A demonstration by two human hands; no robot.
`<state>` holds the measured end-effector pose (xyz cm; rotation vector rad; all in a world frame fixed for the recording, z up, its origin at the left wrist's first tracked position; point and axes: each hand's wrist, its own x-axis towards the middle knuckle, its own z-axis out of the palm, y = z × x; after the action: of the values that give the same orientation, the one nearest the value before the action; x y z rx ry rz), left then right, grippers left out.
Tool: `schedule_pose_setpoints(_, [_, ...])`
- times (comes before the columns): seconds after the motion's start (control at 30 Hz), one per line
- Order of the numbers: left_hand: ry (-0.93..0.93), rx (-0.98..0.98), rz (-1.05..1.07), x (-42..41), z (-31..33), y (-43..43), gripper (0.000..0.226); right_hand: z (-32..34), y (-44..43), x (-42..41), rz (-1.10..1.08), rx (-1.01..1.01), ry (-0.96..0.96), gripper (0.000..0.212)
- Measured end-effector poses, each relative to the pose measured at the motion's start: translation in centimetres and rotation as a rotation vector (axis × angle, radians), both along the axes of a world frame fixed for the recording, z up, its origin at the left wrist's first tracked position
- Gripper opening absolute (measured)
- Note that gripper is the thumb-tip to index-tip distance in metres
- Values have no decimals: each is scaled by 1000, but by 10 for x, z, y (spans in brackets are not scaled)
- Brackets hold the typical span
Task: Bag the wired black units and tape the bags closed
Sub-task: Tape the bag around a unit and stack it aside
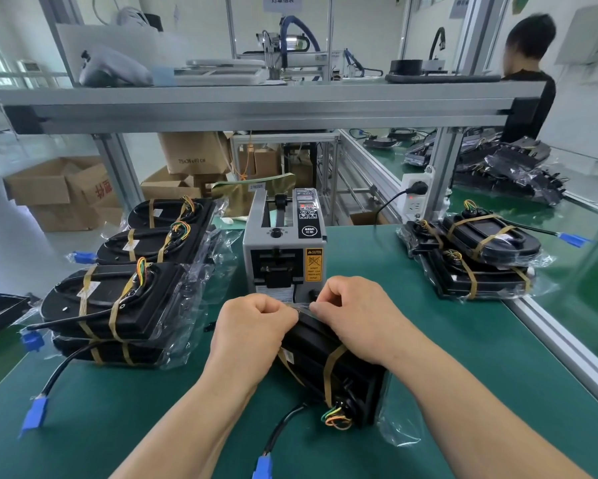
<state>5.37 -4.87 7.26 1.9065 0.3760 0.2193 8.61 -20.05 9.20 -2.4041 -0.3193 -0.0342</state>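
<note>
Gripping with both hands, I had the black unit standing on edge on the green bench. It was right in front of me and just short of the tape dispenser. My left hand was curled over the unit's top edge, fingers bunched round the folded mouth of the clear bag. My right hand sat just beside it, thumb and fingers pinching a tape strip against that same top edge. Both hands were closed tight on the work.

Brown bands wrapped the unit and coloured wires showed at its near corner. Its black cable ran toward me to a blue connector at the bottom of the view.

Off to my left lay a stack of bagged units, with more units in a row behind it. Off to my right, a second bagged stack sat near the bench's rail. Cardboard boxes stood on the floor beyond the left side. A person in black stood at the far right, back turned to me.
</note>
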Motion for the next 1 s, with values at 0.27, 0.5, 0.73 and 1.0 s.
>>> schedule_pose_setpoints(0.27, [-12, 105, -4, 2, -4, 1, 13, 1, 0, -1, 2, 0, 5, 20])
schedule_pose_setpoints(0.5, [-17, 62, 13, 7, -8, 2, 23, 1, 0, -1, -2, -2, 7, 22])
schedule_pose_setpoints(0.73, [-35, 110, -15, 9, -8, 2, 33, 2, 0, -1, 3, -11, 4, 21])
schedule_pose_setpoints(1.0, [-31, -50, -77, 19, -5, 11, 13, 2, 0, 0, 10, -11, 5, 22])
